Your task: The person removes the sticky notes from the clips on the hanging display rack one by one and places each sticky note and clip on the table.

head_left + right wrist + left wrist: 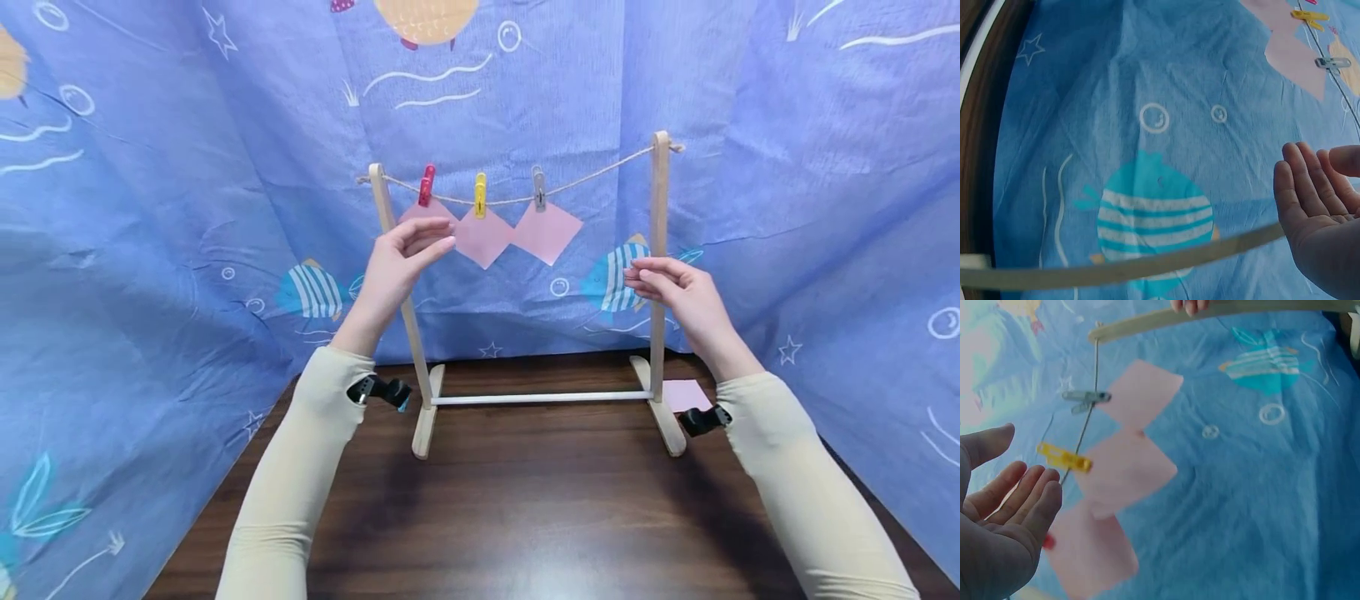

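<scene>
Three pink paper squares hang from a string, each under a clothespin: red, yellow and grey. The left square is partly hidden by my left hand in the head view; the middle and right squares show more fully. My left hand is raised in front of the left square, fingers loosely bent and a gap between thumb and fingertips. Nothing is in it. My right hand, also holding nothing, hovers by the right wooden post with relaxed fingers.
The string runs between the right post and the left wooden post. A white rod joins the posts low down. Another pink paper lies on the dark table behind the right foot. A blue patterned cloth surrounds the table.
</scene>
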Tool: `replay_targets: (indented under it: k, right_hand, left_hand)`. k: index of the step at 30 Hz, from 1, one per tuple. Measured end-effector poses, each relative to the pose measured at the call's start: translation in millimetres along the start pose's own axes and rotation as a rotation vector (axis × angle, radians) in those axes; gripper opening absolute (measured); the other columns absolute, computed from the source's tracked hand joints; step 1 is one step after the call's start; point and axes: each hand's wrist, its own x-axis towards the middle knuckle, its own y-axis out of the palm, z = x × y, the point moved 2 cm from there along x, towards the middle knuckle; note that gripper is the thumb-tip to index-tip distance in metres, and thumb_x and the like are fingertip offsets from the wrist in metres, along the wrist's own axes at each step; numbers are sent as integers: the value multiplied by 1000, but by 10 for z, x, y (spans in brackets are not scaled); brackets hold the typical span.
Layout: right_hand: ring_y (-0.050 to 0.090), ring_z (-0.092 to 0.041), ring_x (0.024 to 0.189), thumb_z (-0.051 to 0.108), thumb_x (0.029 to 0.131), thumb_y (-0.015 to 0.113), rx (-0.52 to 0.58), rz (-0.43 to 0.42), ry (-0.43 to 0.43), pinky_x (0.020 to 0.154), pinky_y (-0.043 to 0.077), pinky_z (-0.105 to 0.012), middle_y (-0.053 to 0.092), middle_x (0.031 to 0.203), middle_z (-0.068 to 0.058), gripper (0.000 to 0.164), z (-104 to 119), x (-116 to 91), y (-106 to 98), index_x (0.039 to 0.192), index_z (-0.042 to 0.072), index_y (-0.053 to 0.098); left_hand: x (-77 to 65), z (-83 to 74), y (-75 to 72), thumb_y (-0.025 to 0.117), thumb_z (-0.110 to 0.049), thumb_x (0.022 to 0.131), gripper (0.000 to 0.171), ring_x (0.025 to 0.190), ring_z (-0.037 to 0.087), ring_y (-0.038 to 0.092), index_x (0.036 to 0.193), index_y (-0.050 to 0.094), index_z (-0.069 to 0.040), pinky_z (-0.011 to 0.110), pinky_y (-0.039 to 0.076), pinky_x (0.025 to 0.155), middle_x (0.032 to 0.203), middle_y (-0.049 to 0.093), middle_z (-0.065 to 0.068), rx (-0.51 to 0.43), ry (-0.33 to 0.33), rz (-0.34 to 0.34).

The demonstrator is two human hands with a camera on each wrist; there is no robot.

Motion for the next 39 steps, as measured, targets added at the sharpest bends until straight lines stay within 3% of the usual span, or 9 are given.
replay_targets:
  k: [9,18,24,27,33,39]
  right_hand:
    - [71,-8,101,18,102,61,-51,17,35,90,55,-22,75,108,3,32,-67,223,244,129,0,64]
    - [65,-19,117,28,101,63,-38,53,118,102,50,-33,72,118,0,52,-226,396,476,141,-4,53]
    - [60,-25,123,30,102,62,-42,93,122,104,49,-35,64,132,-14,55,-283,470,652,144,-2,50]
    - [62,-25,121,27,102,63,-16,83,127,104,49,-37,67,127,-13,54,-312,510,720,143,-5,50]
    - [70,-17,104,22,99,67,41,18,124,95,55,-31,72,112,-11,48,-326,589,837,134,-8,55]
    - [72,-15,96,21,100,66,24,2,103,93,56,-31,74,96,2,38,-326,622,889,124,-8,59]
  left_hand:
    - [188,-92,344,72,-9,94,49,128,22,58,140,56,0,31,48,104,139,60,15,-60,30,55]
    - [394,-129,611,74,-14,93,55,129,17,56,143,54,-2,24,46,104,141,59,8,-24,46,114]
    - [529,-180,737,76,-17,92,58,129,11,55,143,54,-2,23,45,105,143,58,7,3,65,107]
    - [607,-211,784,76,-18,91,57,130,7,53,143,55,-6,20,42,107,144,57,3,11,64,95]
    - [729,-263,858,75,-16,92,58,132,5,50,144,53,-5,17,38,108,146,55,3,-19,61,61]
    - [824,-266,928,75,-15,92,66,136,7,47,150,45,-3,16,37,108,152,48,8,-19,-1,38]
